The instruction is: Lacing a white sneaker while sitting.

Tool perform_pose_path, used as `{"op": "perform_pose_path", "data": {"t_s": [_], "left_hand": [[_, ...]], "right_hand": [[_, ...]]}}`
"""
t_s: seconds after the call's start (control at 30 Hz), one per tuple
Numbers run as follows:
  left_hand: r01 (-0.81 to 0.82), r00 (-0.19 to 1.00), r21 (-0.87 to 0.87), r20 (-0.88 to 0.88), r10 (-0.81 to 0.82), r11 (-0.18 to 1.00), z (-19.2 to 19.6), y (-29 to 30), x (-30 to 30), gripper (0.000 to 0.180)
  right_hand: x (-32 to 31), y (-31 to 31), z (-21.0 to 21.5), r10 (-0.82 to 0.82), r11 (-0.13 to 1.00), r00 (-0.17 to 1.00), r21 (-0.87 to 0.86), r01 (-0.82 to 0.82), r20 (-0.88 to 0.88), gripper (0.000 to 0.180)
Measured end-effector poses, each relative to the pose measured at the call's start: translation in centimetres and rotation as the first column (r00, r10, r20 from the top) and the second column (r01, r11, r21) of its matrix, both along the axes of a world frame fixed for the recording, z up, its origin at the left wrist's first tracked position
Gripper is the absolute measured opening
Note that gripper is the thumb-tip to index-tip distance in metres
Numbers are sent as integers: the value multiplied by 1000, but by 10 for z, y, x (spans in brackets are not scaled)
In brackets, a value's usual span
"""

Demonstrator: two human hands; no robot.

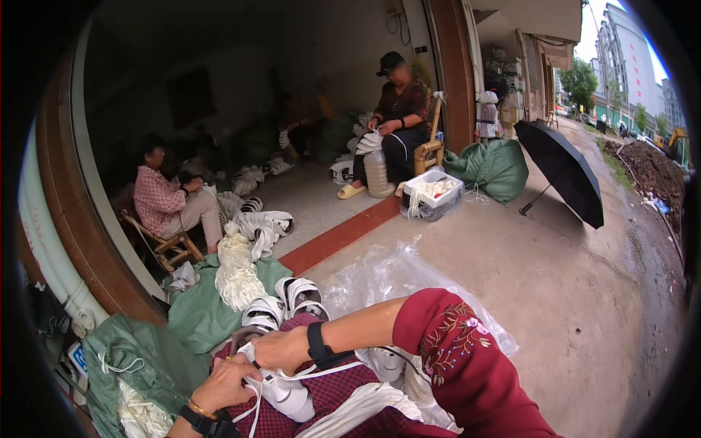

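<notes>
In the head view, the person sits over a lap covered by a dark red checked cloth (332, 388), out on a pale concrete pavement (577, 292). A red floor strip (343, 237) marks the edge of a dim, open-fronted room with a speckled floor (303, 193). Inside, one co-worker (164, 186) sits at the left on a low bamboo chair; another (401, 106), in a black cap, sits near the right doorpost with white straps in the hands.

The white shoe (290, 396) lies on the checked cloth, just below the hands. The left hand (223, 385) has its fingers bent close together at the shoe's upper end, beside a white cord (321, 372); whether they pinch either cannot be told. The right hand (281, 349) is curled inward, its fingertips hidden, so its hold cannot be told.

White-strapped sandals (301, 296) sit just beyond the hands, with a cord bundle (237, 270) and green sacking (197, 310) to the left. The red sleeve (467, 358) covers part of a clear plastic sheet (394, 281). Farther off stand a cord-filled tub (443, 209), a green sack (496, 171) and an open black umbrella (562, 171).
</notes>
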State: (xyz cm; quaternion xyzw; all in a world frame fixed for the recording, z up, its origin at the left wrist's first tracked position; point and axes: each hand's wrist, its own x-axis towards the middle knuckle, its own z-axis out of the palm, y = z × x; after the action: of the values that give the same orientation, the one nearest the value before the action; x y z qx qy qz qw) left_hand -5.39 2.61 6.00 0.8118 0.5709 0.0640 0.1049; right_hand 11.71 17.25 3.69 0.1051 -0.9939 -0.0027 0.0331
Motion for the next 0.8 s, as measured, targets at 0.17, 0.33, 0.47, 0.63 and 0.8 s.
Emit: {"op": "perform_pose_path", "data": {"t_s": [0.17,0.33,0.47,0.63,0.8], "left_hand": [[-49,999,-107,1,49,993,4,14,-9,33],[-100,990,-168,82,115,981,9,20,-6,30],[-125,986,-83,103,134,989,-4,13,-13,30],[-221,973,-11,59,222,975,-1,15,9,24],[-323,945,107,90,314,940,-6,0,15,24]], "right_hand": [[-16,2,1,-105,988,992,-110,111,64,21],[-16,19,4,-44,961,981,-260,94,191,20],[-7,11,4,-54,943,995,-324,78,85,15],[-3,15,-6,-3,963,999,-270,-10,-49,6],[-7,13,-9,67,985,977,-144,-97,-203,15]]}}
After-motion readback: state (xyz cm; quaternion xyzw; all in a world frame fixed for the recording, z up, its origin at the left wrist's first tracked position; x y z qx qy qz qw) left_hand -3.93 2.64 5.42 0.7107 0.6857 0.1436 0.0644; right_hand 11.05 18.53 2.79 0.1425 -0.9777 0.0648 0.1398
